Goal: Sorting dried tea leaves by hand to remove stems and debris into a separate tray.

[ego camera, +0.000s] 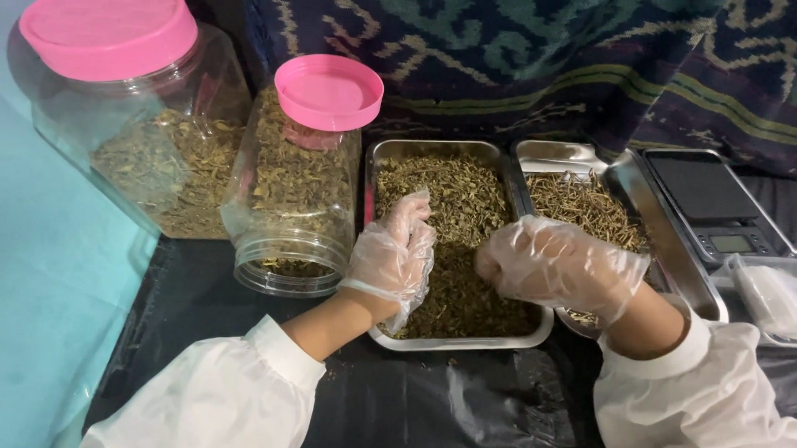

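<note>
A steel tray [460, 341] in front of me is filled with dried green-brown herbs [468, 204]. Both my hands wear clear plastic gloves and white sleeves. My left hand [392, 255] rests in the tray's left side, fingers apart and pointing away, touching the herbs. My right hand [555, 267] hovers over the tray's right part, fingers curled and pinched together at the herbs. Whether a pinch of herbs sits between those fingers is hidden.
A second steel tray [559, 155] with thin dried stalks lies to the right. Two clear jars with pink lids, a large jar [139, 118] and a smaller jar [304, 179], stand at the left holding dried leaves. A digital scale [711, 204] and a small plastic box [776, 299] sit at the right.
</note>
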